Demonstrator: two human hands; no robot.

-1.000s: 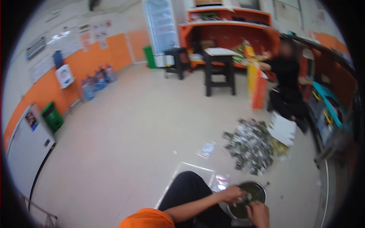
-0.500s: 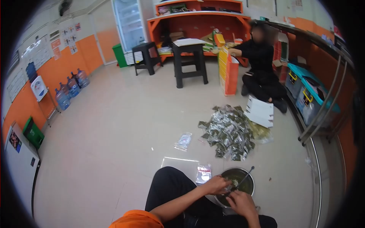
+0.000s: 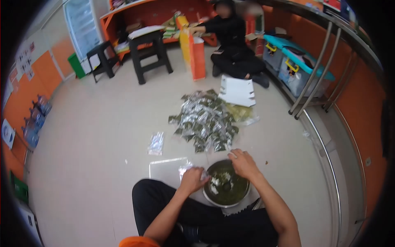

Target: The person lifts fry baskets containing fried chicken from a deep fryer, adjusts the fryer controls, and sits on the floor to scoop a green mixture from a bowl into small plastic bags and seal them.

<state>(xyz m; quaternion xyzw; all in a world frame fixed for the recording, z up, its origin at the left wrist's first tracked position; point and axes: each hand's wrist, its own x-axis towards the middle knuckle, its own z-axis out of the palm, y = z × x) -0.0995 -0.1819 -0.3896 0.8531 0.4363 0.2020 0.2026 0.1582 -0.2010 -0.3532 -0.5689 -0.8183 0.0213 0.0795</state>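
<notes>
A steel bowl (image 3: 204, 195) of dark green wet stuff sits on the floor in front of my folded legs, with bright glints on its surface. My left hand (image 3: 191, 181) is closed at the bowl's left rim, a small clear plastic bag (image 3: 204, 175) in its fingers. At the far right rim, my right hand (image 3: 243, 163) has its fingertips pinched together; what they hold is hidden. A stack of clear bags (image 3: 183, 168) lies partly behind my left hand. Beyond the bowl is a large heap of filled clear packets (image 3: 205, 119) with green contents.
Another pack of clear bags (image 3: 156, 143) lies on the floor. A white sheet (image 3: 237, 90) and a yellowish plastic bag (image 3: 240, 112) adjoin the heap. A co-worker (image 3: 234, 41) sits beyond, holding an orange and yellow box (image 3: 197, 57). Lidded bins (image 3: 294, 74) stand along the right.
My view has turned right. My hands have moved apart: the right from the bowl's near side to its far rim, the left to its left rim. The spoon's raised handle no longer shows clearly.
</notes>
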